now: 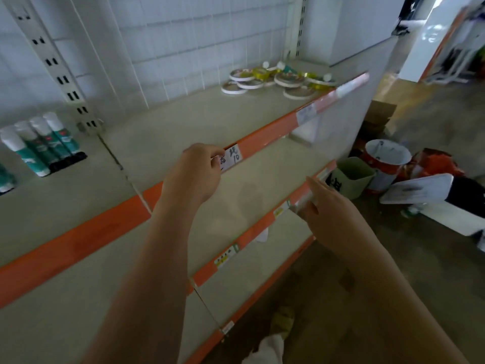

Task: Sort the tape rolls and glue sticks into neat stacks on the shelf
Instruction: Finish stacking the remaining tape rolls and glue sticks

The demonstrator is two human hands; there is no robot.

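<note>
A: Head view. State the position of the task items.

B: Tape rolls (pixel 275 81) lie in a loose pile at the far right of the top shelf (pixel 168 132), some overlapping, white and yellow-gold mixed. A few small white-capped items sit among them; they are too blurred to identify. Glue sticks (pixel 43 143) stand in a tight row at the far left of the same level, white caps up, teal bodies, tilted by the wide lens. The two groups are well apart.

A: Left hand?

B: The left hand (pixel 195 177) is at the orange front edge (pixel 65 248) of the top shelf. Its fingers are curled, with the fingertips at a white handwritten label (pixel 232 157) mounted on that edge. They appear to pinch the label's left side, though blur limits certainty.

A: Right hand?

B: The right hand (pixel 330 208) is lower and to the right, at the front edge of the second shelf (pixel 252 195). Fingers are curled around a pale strip (pixel 311 194) lying along that edge. Whether the strip is fixed to the shelf cannot be determined.

A: Surroundings?

B: On the floor to the right: a green bin (pixel 354 177), a white bucket (pixel 385 164) and a white board (pixel 417 189).
</note>
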